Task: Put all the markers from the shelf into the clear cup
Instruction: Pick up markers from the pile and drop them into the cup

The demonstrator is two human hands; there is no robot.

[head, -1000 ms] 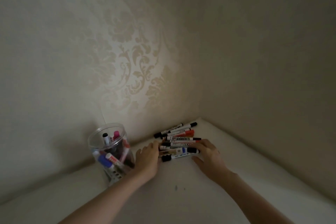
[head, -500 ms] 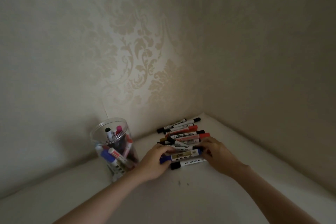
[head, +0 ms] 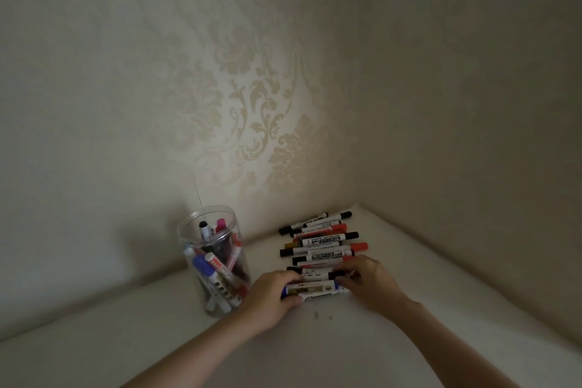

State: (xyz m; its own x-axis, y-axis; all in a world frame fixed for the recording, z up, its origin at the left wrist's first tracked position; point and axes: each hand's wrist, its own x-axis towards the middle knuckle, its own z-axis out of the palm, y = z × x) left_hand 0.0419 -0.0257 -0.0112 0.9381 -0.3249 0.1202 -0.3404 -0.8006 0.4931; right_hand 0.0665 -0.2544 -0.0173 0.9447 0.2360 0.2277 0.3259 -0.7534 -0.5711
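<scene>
1. A person stands before a pale shelf (head: 409, 261) in a dim corner, and both bare arms reach forward onto it.
2. The clear cup (head: 214, 261) stands upright on the shelf, at about ten o'clock from the left hand (head: 271, 296) and just beside it. It already holds several markers, leaning at mixed angles; a blue one and a pink cap can be seen.
3. A pile of markers (head: 321, 246) lies flat on the shelf at about twelve o'clock from the hands, in rough rows, with black and red caps. The pile reaches back nearly to the patterned wall (head: 252, 104).
4. The left hand is curled around the left end of the nearest markers, among them a blue marker (head: 310, 288); thumb below, fingers above.
5. The right hand (head: 368, 283) is at three o'clock from the same bundle, its fingers bent narrow onto the right ends of these markers.
6. So both hands hold the same small bundle, one at each end.
</scene>
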